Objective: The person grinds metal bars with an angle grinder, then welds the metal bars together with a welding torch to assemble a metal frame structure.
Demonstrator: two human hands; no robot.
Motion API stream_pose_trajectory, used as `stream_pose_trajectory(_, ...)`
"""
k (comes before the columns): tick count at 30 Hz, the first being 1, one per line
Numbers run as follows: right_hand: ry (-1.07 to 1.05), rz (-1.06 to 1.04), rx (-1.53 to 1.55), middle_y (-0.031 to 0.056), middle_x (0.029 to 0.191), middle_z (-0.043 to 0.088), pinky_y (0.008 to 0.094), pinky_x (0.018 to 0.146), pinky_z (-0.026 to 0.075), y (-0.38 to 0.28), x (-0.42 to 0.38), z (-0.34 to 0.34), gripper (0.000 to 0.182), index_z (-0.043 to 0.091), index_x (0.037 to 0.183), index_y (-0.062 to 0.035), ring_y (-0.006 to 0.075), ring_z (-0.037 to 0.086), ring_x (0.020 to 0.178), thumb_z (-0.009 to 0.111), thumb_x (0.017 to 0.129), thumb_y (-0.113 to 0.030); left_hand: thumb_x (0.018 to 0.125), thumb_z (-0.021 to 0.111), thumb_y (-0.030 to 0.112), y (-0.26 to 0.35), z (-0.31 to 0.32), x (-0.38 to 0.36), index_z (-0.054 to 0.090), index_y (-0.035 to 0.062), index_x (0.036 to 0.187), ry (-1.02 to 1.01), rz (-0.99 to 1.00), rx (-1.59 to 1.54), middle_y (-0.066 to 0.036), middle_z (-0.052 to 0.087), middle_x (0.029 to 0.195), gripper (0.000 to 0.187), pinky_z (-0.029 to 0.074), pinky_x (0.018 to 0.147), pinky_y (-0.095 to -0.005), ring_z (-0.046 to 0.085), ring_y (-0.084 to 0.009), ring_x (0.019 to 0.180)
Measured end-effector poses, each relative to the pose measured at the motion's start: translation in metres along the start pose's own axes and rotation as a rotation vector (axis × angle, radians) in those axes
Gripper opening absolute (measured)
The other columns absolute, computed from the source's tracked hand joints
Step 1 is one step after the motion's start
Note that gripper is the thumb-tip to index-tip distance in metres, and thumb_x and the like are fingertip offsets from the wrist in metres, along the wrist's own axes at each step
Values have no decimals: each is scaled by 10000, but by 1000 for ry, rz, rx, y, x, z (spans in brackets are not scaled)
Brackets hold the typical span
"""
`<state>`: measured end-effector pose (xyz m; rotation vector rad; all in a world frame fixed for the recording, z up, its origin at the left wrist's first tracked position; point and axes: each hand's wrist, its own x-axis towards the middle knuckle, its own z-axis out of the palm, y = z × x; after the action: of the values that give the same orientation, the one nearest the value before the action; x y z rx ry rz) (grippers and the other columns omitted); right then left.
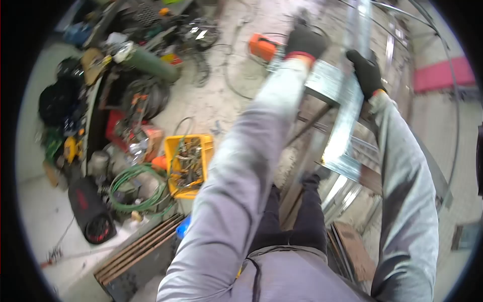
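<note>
A shiny galvanised steel frame (343, 128) of flat-sided bars stretches away in front of me, with a short cross-piece (323, 81) on its left side. My right hand (367, 73), in a dark glove, is closed at the right edge of the long bar. Further left, my left hand (305, 42), in a dark glove with a red cuff, reaches out beyond the cross-piece. Motion smears its fingers, and I cannot tell what they hold. Close beside it on the floor is an orange boxy object (262, 48).
On the left are a yellow crate (209, 146) of metal parts, a coiled green hose (116, 189), a green cylinder (151, 64) and a black speaker-like case (89, 209). Cables cross the floor. Steel lengths lie under the frame; a pink panel (443, 74) stands at right.
</note>
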<state>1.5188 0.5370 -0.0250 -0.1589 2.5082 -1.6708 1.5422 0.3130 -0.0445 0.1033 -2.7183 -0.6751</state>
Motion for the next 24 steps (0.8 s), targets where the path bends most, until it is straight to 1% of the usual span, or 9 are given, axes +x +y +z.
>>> stream_pose_trajectory(1,46,-27,-28,66,977,705,382,793,539,1,0,0,542,700,1174,-22,188,656,843,833,880,-457,906,684,228,15,8,8,804,30,1054,-29,-230,-174,-221,794,1090,275,632,903,-493,776,-384,1042)
stream_pose_trajectory(5,29,-64,-102,89,980,681,391,818,521,-8,-2,-3,661,673,1230,3,207,644,872,857,838,-496,949,662,240,47,56,27,837,146,1124,-78,-498,60,-168,783,1219,265,618,900,-438,749,-371,1154)
stream_pose_trajectory(7,2,-65,-188,58,1086,689,370,919,504,14,14,-10,528,753,1293,-44,192,622,975,756,962,-455,915,657,330,27,132,56,809,78,1080,-153,-314,302,-188,778,1082,337,594,892,-514,743,-430,1041)
stream_pose_trajectory(9,-163,-232,-467,117,1269,725,384,1036,508,52,45,-34,458,665,1432,-31,249,678,1114,599,1061,-292,915,658,322,10,135,73,809,79,1079,-128,-375,268,-184,777,1079,330,592,893,-513,741,-428,1043)
stream_pose_trajectory(11,-224,-209,-383,104,1453,688,372,1168,445,68,62,-45,465,600,1537,-70,251,634,1325,446,1114,-186,915,660,306,-6,184,97,809,80,1077,-93,-451,193,-177,776,1074,315,589,896,-513,738,-425,1048)
stream_pose_trajectory(13,-343,-585,-565,117,1559,624,365,1226,397,81,72,-58,473,583,1554,-71,240,558,1455,443,1119,-194,915,661,290,-4,222,112,808,82,1075,-50,-505,107,-170,775,1070,301,585,899,-513,734,-421,1052)
stream_pose_trajectory(14,-371,-587,-564,117,1559,624,365,1226,397,85,75,-56,473,583,1554,-71,240,558,1455,443,1119,-194,915,662,283,-2,246,127,808,83,1074,-26,-515,54,-167,774,1067,294,584,901,-512,732,-419,1054)
stream_pose_trajectory(19,-327,-303,-332,105,1560,610,372,1238,376,59,62,-58,477,595,1546,-57,228,541,1457,485,1127,-257,914,667,243,15,265,162,807,86,1069,111,-523,-244,-150,771,1055,261,575,908,-512,723,-411,1065)
stream_pose_trajectory(24,-253,27,-13,82,1542,606,372,1220,383,48,60,-51,517,627,1520,-51,196,539,1424,588,1112,-366,914,671,203,32,147,75,806,90,1064,278,-488,-506,-132,767,1043,232,566,915,-511,714,-402,1076)
